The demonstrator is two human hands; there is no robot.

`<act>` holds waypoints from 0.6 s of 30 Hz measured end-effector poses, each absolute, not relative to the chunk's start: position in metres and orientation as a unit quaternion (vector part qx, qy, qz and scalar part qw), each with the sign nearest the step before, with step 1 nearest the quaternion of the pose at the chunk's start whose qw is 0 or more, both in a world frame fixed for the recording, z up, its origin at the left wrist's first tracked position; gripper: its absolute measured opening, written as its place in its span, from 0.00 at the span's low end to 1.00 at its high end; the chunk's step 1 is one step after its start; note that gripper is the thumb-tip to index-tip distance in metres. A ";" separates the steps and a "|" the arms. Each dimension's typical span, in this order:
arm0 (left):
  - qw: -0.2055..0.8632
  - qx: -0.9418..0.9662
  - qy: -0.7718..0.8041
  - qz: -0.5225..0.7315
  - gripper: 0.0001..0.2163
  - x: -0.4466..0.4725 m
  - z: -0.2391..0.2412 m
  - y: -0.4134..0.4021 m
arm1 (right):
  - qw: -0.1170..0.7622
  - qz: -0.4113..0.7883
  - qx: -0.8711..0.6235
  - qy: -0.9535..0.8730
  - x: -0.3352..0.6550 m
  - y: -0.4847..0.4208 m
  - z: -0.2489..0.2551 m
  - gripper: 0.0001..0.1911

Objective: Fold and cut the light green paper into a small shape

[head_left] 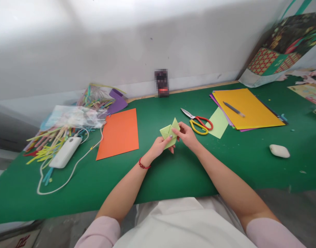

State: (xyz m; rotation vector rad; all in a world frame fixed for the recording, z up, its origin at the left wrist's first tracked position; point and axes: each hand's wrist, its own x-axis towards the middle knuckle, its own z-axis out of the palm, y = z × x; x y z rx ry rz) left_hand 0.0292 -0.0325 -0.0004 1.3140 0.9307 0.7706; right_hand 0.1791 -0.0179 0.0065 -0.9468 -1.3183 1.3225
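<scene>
A light green folded paper piece (169,132) is held just above the green table (173,172) in the middle of the view. My left hand (160,146) grips its lower left side with fingers closed on it; a red string is around that wrist. My right hand (187,133) pinches the paper's right edge, thumb and fingers pressed on a fold. Both forearms reach in from the near edge.
An orange sheet (119,133) lies left of my hands. Red-and-yellow scissors (198,123) lie right, beside a pale green sheet (218,123) and a yellow paper stack (247,107) with a pen (233,109). A white power bank (65,151) with cable, paper strips (48,144) and a white stone (279,151) sit aside.
</scene>
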 end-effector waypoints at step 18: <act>0.433 0.604 0.497 0.447 0.21 0.028 -0.003 -0.029 | 0.502 0.481 -0.425 -0.579 0.179 -0.018 0.001 0.19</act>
